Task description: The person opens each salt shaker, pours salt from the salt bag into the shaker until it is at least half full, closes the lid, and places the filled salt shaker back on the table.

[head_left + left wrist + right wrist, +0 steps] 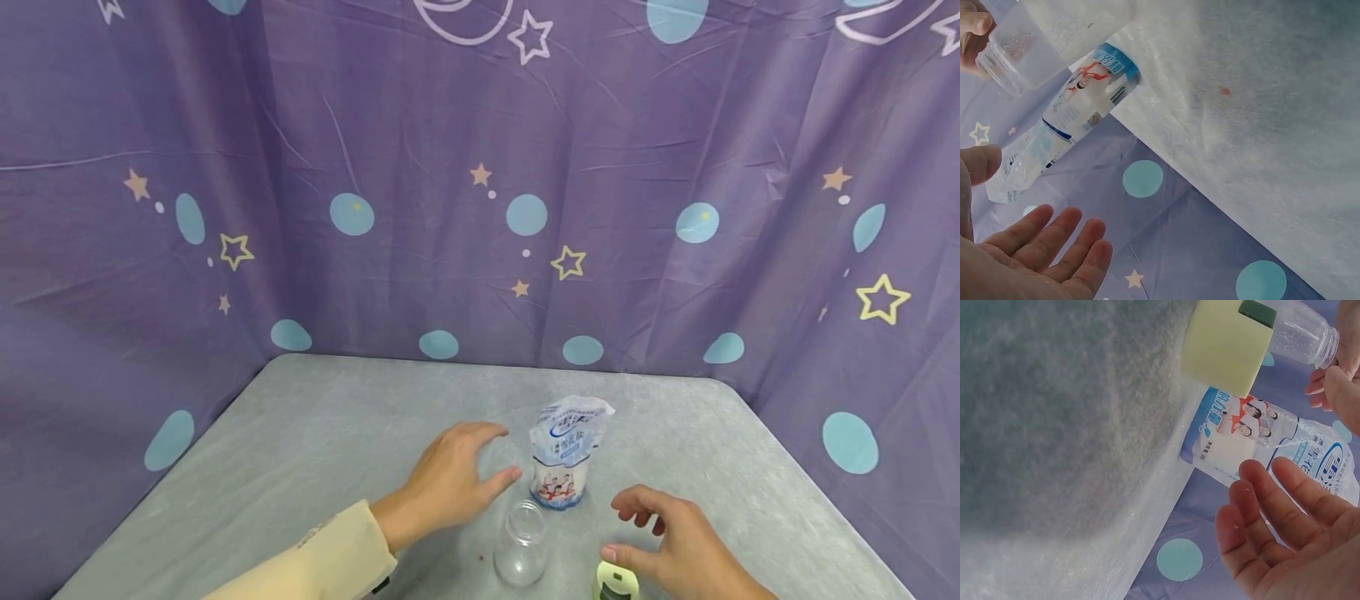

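A printed plastic pouch (566,458), blue and white with Chinese lettering, stands upright near the middle of the table. In front of it is a clear open-mouthed jar (521,546), with few specks on its wall in the wrist views. My left hand (453,475) hovers left of the pouch and jar, its thumb and fingers spread and holding nothing. To the right, my right hand (675,537) has loosely bent fingers and nothing in its grasp. Close to its thumb stands a pale yellow-green block-like container (1225,347) with a dark green patch on top; the right wrist view shows them apart.
A grey cloth-like cover lies over the table (360,417). Purple curtains (420,183) with stars and blue spots surround its back and sides. A tiny red speck (1225,91) lies on the table near the jar.
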Motion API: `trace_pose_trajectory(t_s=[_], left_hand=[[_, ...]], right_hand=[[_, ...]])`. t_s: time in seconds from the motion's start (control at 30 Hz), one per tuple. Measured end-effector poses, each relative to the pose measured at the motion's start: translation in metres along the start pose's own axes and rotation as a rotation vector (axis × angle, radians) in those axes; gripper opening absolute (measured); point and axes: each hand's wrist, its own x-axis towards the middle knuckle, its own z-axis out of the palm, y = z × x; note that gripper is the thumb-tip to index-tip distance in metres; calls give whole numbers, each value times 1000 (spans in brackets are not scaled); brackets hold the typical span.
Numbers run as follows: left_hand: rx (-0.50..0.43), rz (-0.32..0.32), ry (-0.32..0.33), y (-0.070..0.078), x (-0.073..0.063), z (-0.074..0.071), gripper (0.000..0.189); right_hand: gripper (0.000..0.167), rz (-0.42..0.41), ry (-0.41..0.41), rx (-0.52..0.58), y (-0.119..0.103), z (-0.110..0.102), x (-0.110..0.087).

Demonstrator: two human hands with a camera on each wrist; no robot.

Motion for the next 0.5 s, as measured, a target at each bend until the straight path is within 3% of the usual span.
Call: trace_pose_trajectory(t_s=[0.5], left_hand=[[-8,-9,-23,12,19,1,54]], right_hand=[[37,66,-36,9,0,0,2]])
